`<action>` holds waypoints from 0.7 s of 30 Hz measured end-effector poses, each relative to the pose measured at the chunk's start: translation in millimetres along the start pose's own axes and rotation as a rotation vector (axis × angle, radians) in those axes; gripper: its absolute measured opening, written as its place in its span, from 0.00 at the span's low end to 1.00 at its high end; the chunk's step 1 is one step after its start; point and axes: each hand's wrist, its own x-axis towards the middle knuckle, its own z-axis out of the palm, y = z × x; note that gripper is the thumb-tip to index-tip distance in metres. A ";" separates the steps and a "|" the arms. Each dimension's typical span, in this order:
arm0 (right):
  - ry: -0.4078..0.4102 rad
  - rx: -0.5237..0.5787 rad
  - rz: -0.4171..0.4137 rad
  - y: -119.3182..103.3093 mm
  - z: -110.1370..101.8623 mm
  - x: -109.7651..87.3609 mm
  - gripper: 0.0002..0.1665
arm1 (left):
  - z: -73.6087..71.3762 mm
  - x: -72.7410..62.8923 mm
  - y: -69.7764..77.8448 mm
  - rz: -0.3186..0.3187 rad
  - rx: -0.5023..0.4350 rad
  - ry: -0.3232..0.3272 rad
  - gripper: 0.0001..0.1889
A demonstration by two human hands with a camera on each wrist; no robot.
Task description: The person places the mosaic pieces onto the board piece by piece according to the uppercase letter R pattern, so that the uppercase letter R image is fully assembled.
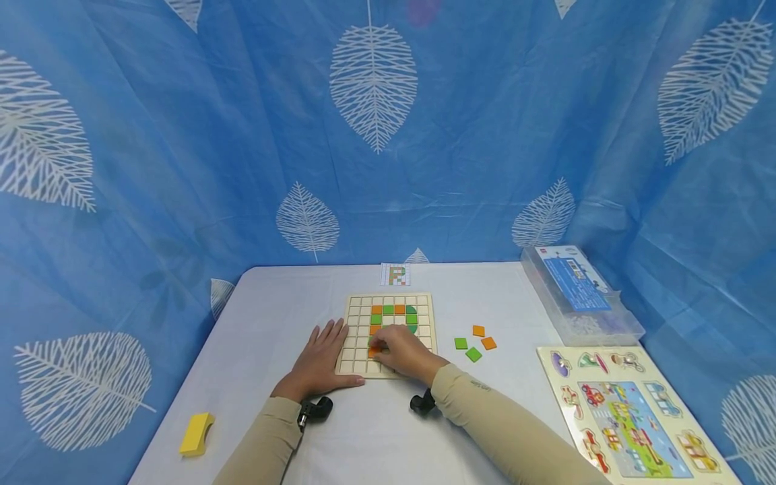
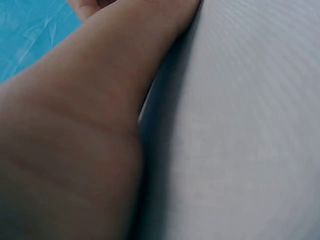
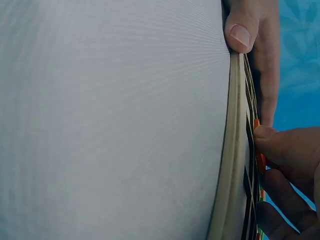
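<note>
A wooden grid board [image 1: 356, 368] lies on the table with orange and green tiles set in its squares, rounded dark green ones at the right of the pattern. My left hand [image 1: 318, 357] rests at the board's left edge, fingers straight and thumb along the near edge. Over the lower middle of the board, my right hand [image 1: 406, 350] pinches an orange tile [image 3: 260, 159] between thumb and fingers, at the grid surface. That hand hides part of the pattern. The left wrist view shows mostly the left hand's side [image 2: 75, 115] and white cloth.
Loose orange and green tiles [image 1: 473, 353] lie right of the board. A printed pattern card [image 1: 395, 275] lies beyond it. At the right are a clear plastic case [image 1: 582, 323] and a picture puzzle [image 1: 697, 411]. A yellow block [image 1: 195, 434] sits at the near left.
</note>
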 end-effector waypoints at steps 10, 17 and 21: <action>-0.003 0.026 -0.016 -0.1 -1.7 -2.3 0.11 | 1.0 0.6 0.7 -0.011 0.008 -0.011 0.70; 0.000 0.027 -0.037 0.0 -3.3 -5.3 0.11 | 0.5 -0.6 1.5 -0.011 0.016 -0.008 0.70; 0.009 0.029 -0.043 0.3 -4.2 -7.4 0.11 | 0.1 -0.8 1.7 -0.010 0.014 -0.005 0.70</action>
